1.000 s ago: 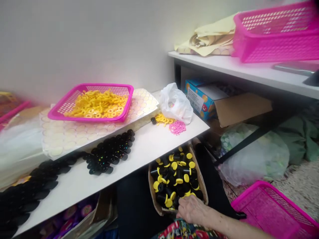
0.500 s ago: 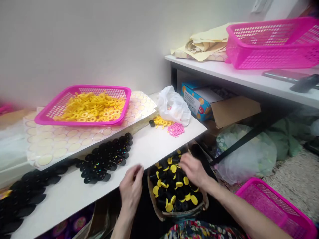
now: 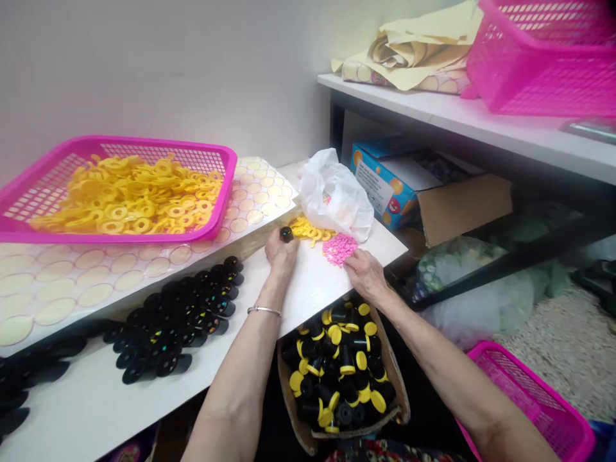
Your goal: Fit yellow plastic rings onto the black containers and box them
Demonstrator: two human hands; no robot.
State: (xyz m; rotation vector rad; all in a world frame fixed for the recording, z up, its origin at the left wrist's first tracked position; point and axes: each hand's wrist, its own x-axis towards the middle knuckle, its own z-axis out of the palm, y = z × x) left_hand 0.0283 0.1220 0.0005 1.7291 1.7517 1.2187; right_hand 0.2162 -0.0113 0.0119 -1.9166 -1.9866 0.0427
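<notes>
My left hand [image 3: 281, 252] is closed around a small black cup [image 3: 286, 234] at the left end of a pile of yellow rings [image 3: 310, 230] on the white table [image 3: 308, 292]. My right hand [image 3: 366, 273] has its fingertips pressed together at the right edge of a heap of small pink pieces [image 3: 339, 248]; whatever is between them is too small to make out. A crumpled white plastic bag [image 3: 337, 192] lies behind both piles. Below the table edge, a box [image 3: 402, 410] holds black cylinders with yellow caps.
Many black cups [image 3: 178, 314] stand at the left of the table. Behind them is a pink basket [image 3: 224, 212] of yellow rings. A raised shelf [image 3: 433, 122] with another pink basket [image 3: 539, 70] is at the right, an open blue carton [image 3: 385, 186] beneath it.
Both hands have moved forward onto the table, the right from the box of capped cylinders to the pink heap. My left hand has taken hold of the black cup. The view has shifted.
</notes>
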